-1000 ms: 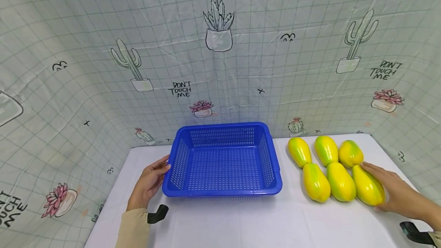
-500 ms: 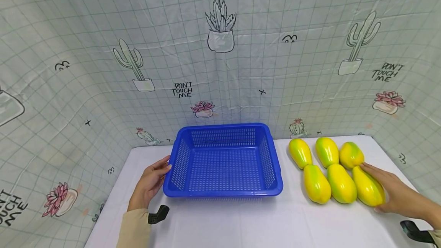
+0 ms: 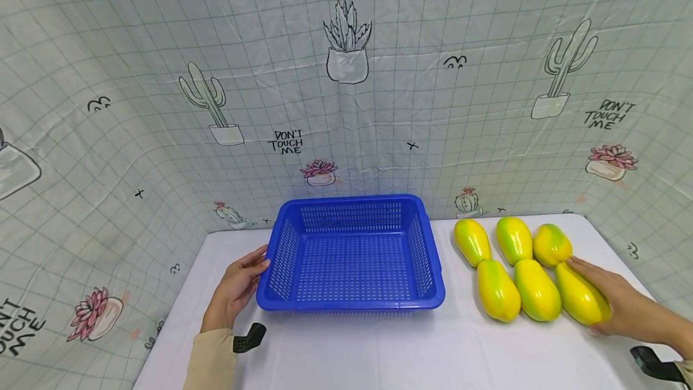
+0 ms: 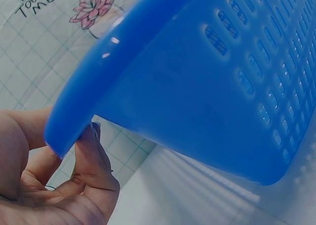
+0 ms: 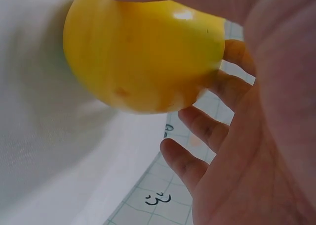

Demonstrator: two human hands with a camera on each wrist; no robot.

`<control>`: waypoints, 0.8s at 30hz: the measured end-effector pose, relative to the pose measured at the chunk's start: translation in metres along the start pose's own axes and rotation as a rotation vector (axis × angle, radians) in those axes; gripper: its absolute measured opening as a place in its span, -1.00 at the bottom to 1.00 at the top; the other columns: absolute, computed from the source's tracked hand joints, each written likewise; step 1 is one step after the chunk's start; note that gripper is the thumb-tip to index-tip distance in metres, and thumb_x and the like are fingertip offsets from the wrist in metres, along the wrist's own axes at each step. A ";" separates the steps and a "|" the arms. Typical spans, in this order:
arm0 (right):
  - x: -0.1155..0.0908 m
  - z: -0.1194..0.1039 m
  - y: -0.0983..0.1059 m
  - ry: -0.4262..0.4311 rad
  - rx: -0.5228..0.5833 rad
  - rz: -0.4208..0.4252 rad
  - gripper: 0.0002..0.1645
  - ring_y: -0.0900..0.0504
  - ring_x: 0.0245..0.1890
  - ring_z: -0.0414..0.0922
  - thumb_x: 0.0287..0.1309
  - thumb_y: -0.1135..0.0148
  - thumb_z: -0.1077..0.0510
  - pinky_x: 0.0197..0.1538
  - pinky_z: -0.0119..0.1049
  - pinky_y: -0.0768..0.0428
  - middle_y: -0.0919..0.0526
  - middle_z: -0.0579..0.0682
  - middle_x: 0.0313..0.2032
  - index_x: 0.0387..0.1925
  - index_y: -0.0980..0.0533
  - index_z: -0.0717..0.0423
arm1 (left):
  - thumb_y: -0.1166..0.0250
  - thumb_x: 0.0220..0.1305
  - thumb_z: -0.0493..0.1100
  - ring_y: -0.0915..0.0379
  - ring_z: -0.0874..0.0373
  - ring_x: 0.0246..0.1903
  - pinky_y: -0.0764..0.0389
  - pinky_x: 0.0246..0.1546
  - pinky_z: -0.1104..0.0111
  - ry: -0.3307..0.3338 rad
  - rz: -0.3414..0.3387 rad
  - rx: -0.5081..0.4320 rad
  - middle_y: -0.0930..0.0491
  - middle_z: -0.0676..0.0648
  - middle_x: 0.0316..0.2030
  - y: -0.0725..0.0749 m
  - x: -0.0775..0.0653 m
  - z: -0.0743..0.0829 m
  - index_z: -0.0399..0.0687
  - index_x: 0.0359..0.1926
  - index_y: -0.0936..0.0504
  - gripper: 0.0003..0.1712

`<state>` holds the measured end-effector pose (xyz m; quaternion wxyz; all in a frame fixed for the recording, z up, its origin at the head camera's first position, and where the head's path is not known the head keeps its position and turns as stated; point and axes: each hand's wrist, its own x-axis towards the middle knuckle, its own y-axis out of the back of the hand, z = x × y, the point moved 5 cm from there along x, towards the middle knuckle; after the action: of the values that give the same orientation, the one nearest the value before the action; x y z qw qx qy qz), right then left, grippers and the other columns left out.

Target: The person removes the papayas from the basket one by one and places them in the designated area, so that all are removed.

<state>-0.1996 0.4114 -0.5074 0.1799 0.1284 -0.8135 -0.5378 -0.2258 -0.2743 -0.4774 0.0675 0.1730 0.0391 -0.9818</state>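
My left hand [image 3: 234, 289] holds the left rim of a blue plastic basket [image 3: 349, 304], thumb on the outer edge and fingers under the lip. Close up in the left wrist view, the fingers [image 4: 94, 160] curl beneath that rim. Inside, the basket holds nothing. On the right, my right hand [image 3: 630, 306] grips a glossy yellow-green papaya [image 3: 582, 295], the front right one of a group. The right wrist view has the thumb lying across this papaya [image 5: 143, 52], with some fingertips against its far side. The papaya appears to rest on the table.
Several more papayas [image 3: 498, 290] lie close together in two rows right of the basket. All stand on a white-covered table [image 3: 379, 354]. A grid-patterned cloth [image 3: 390, 107] with cactus drawings hangs behind and at both sides.
The papaya in my right hand has shifted slightly right, its wide end now closer into the palm. The left hand and basket keep their places; the head view has moved a little.
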 end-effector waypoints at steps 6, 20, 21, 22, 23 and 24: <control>-0.001 0.000 0.001 0.036 0.014 0.020 0.60 0.09 0.28 -0.79 -0.68 -0.79 0.37 0.21 -0.88 0.31 -0.39 0.56 0.28 0.53 -0.11 0.49 | -0.17 0.56 -0.37 -0.62 0.30 -0.20 -0.67 -0.14 0.51 0.004 0.006 -0.001 -0.60 0.03 -0.01 0.000 0.000 0.000 -0.30 0.59 -0.24 -0.33; -0.003 0.002 0.011 -0.020 0.124 0.034 0.52 0.33 0.38 -0.82 -0.36 -0.69 0.39 0.31 0.70 0.13 -0.15 0.58 0.50 0.62 0.01 0.35 | -0.17 0.56 -0.36 -0.61 0.30 -0.19 -0.66 -0.13 0.52 0.008 0.012 0.002 -0.59 0.02 0.04 0.000 0.000 -0.001 -0.28 0.60 -0.25 -0.33; -0.003 0.002 0.013 -0.011 0.123 0.047 0.50 0.32 0.38 -0.82 -0.31 -0.68 0.39 0.28 0.72 0.10 -0.08 0.44 0.58 0.64 0.02 0.32 | -0.17 0.56 -0.36 -0.60 0.30 -0.18 -0.66 -0.12 0.52 0.009 0.012 0.004 -0.59 0.02 0.04 0.000 0.000 0.000 -0.28 0.60 -0.24 -0.33; -0.003 0.002 0.014 0.000 0.123 0.060 0.48 0.30 0.36 -0.83 -0.26 -0.66 0.38 0.27 0.73 0.10 -0.02 0.29 0.64 0.65 0.02 0.29 | -0.17 0.56 -0.37 -0.61 0.30 -0.18 -0.66 -0.12 0.52 0.008 0.012 0.002 -0.59 0.01 0.05 0.000 0.000 0.000 -0.29 0.60 -0.24 -0.33; -0.003 0.002 0.015 0.011 0.123 0.072 0.45 0.28 0.26 -0.89 -0.22 -0.65 0.38 0.28 0.72 0.10 0.00 0.23 0.64 0.65 0.02 0.27 | -0.17 0.56 -0.37 -0.60 0.30 -0.18 -0.66 -0.12 0.51 0.008 0.011 0.002 -0.59 0.01 0.05 0.000 0.000 0.000 -0.29 0.60 -0.24 -0.33; -0.003 0.002 0.015 0.014 0.124 0.078 0.42 0.28 0.26 -0.89 -0.16 -0.63 0.37 0.29 0.71 0.11 0.00 0.22 0.65 0.66 0.02 0.26 | -0.17 0.56 -0.37 -0.61 0.30 -0.18 -0.66 -0.12 0.51 0.008 0.011 0.002 -0.58 0.01 0.05 0.000 -0.001 0.000 -0.29 0.60 -0.24 -0.33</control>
<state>-0.1980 0.4201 -0.4943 0.1981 0.1115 -0.8485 -0.4779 -0.2252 -0.2743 -0.4775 0.0726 0.1772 0.0377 -0.9808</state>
